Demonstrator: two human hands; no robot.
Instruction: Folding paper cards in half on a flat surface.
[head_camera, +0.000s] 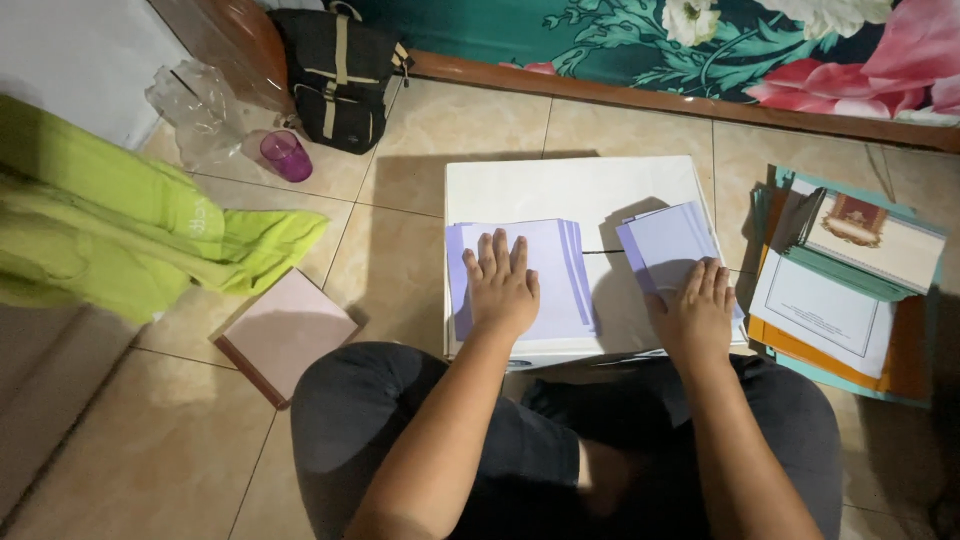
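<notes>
We're mid-sort, by our read: 2 lavender paper stacks on the white desk (580, 185). Our left hand (500, 285) lies flat, fingers spread, pressing the left stack (555, 270); our right hand (697, 312) lies flat on the right stack (665, 240), gripping nothing. Next move prob. needs a fingertip pinch to lift 1 sheet w/o dragging the rest. Also 1 purple cup (286, 155), 1 black bag (340, 75).

Both forearms reach forward from the bottom edge, bare to the elbow, above crossed legs in dark trousers. The left hand (502, 285) lies flat, palm down, fingers straight and slightly spread, pointing away from the body. The right hand (698, 312) also rests palm down, fingers together and extended, angled a little inward at the wrist.
</notes>
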